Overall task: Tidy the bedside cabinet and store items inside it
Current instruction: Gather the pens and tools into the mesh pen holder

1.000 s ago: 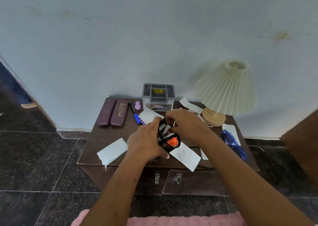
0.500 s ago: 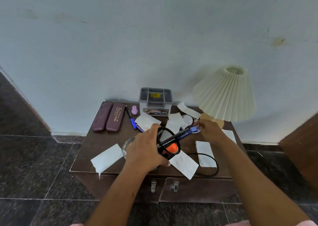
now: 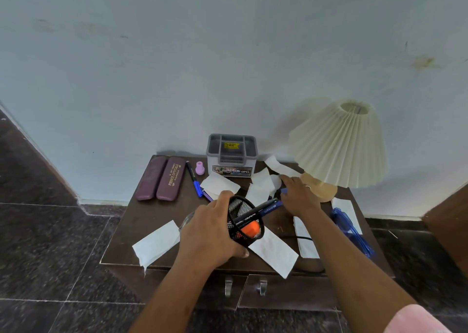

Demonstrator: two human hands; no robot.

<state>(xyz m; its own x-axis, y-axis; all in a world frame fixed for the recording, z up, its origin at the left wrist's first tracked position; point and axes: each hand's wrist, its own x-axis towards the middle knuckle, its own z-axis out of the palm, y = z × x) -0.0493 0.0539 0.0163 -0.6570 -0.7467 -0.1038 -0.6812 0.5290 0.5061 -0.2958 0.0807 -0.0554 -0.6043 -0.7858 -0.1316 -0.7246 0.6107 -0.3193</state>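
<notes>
The brown bedside cabinet [image 3: 157,213] is strewn with paper slips and small items. My left hand [image 3: 210,231] grips a black mesh pen holder [image 3: 240,208], tilted to the right above the cabinet's front. Dark and blue pens [image 3: 266,207] stick out of its mouth, and an orange item [image 3: 249,229] lies inside. My right hand [image 3: 298,196] reaches to the back, fingers stretched over white slips [image 3: 260,183] and a small blue pen [image 3: 283,190] next to the lamp base. Whether it holds that pen is unclear.
Two purple glasses cases [image 3: 162,178], a blue pen [image 3: 193,178], a pink cap [image 3: 200,168] and a grey organiser box [image 3: 231,155] line the back. A pleated lamp [image 3: 342,142] stands at the right, blue glasses [image 3: 349,229] and a black cable [image 3: 301,237] near it. Two door handles [image 3: 228,284] sit below.
My right hand left the holder, where it slid a blue pen in, and moved back to the slips by the lamp base. My left hand kept the holder tilted.
</notes>
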